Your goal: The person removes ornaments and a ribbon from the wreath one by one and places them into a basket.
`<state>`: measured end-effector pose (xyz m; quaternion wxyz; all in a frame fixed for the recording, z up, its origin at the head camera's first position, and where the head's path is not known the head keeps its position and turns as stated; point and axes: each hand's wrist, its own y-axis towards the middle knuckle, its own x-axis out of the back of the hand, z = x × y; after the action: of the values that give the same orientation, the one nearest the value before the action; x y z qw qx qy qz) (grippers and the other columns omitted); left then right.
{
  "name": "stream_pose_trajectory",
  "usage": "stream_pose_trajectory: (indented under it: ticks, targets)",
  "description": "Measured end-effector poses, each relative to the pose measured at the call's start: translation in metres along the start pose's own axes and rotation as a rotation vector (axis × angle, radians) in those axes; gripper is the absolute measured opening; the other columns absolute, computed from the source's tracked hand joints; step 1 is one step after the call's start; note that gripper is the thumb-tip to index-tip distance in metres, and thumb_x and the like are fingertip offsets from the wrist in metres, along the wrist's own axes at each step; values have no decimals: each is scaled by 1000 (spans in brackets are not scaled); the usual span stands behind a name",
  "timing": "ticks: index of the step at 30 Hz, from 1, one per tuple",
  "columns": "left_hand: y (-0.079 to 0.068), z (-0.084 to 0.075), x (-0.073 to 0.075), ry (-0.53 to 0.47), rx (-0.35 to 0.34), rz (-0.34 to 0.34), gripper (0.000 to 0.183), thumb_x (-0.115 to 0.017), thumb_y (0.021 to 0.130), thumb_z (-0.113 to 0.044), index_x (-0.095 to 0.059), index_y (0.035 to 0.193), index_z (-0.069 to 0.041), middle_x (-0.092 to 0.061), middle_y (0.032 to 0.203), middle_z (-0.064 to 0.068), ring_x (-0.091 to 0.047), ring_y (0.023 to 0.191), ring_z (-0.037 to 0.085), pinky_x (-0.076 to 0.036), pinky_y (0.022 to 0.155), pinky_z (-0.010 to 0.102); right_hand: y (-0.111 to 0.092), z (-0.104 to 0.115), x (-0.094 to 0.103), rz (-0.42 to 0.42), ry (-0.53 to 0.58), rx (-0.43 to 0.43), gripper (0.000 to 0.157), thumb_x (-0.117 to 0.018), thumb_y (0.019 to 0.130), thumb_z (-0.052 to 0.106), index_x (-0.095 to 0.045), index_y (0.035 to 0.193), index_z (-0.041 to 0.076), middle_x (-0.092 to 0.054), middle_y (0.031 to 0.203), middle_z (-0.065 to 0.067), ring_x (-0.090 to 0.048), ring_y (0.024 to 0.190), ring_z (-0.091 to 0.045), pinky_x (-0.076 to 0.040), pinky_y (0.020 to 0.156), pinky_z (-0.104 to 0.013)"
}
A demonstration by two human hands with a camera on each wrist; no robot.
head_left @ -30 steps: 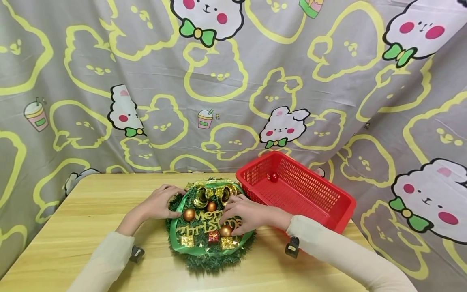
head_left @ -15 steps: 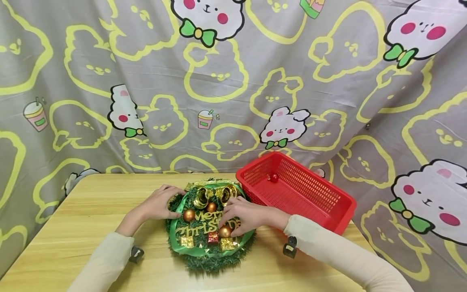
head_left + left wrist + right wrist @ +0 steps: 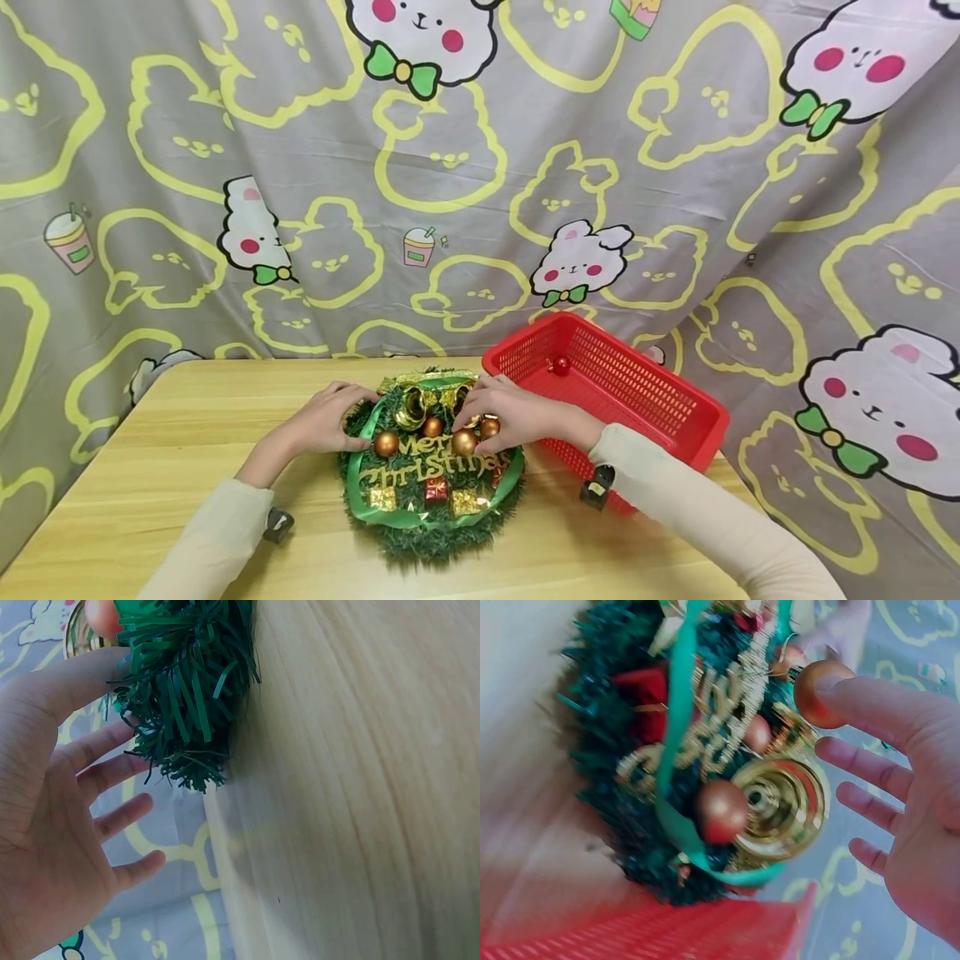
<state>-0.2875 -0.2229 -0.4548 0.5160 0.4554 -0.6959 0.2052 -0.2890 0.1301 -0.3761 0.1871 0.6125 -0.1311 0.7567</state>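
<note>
A round green Christmas wreath (image 3: 435, 542) with gold lettering lies on the table. My left hand (image 3: 322, 421) holds its left edge; in the left wrist view the thumb is at the front of the tinsel and two fingertips reach behind it, the other fingers apart. Over the right half, my right hand (image 3: 513, 412) pinches a copper-gold bauble (image 3: 821, 694) between thumb and finger, its metal cap showing. Another bauble (image 3: 489, 427) shows on the wreath beside that hand. Gold bells (image 3: 412, 406), partly covered by the right hand, sit at the top.
A red plastic basket (image 3: 675, 400) stands at the right, its near side close to the wreath and under the right forearm. One small red bauble (image 3: 561, 364) lies inside. Behind the wooden table (image 3: 180, 433) hangs a grey patterned curtain (image 3: 300, 125).
My right hand has risen from the lower right of the wreath toward the bells, bringing the bauble with it. More lettering now shows. The left hand stays at the wreath's edge.
</note>
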Motion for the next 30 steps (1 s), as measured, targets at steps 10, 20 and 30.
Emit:
stream_pose_trajectory:
  ticks: [10, 20, 30]
  targets:
    - [-1, 1, -1, 4, 5, 3, 72, -89, 75, -34, -60, 137, -12, -60, 140, 13, -47, 133, 42, -37, 108, 70, -9, -23, 38, -150, 7, -82, 40, -86, 82, 25, -75, 120, 23, -72, 116, 7, -46, 105, -15, -35, 93, -39]
    - [-1, 0, -1, 10, -8, -3, 72, -89, 74, -33, -60, 137, -11, -61, 139, 13, -49, 131, 42, -39, 106, 69, -29, -56, 72, -349, 18, -139, 39, -88, 79, 18, -75, 116, 17, -73, 112, 1, -51, 110, -22, -36, 93, -46]
    - [-1, -1, -1, -7, -8, -10, 72, -90, 74, -35, -61, 135, -11, -62, 137, 13, -48, 131, 43, -38, 106, 71, -51, -91, 82, -443, 43, -275, 38, -86, 80, 13, -75, 117, 13, -75, 110, -5, -49, 110, -26, -30, 96, -51]
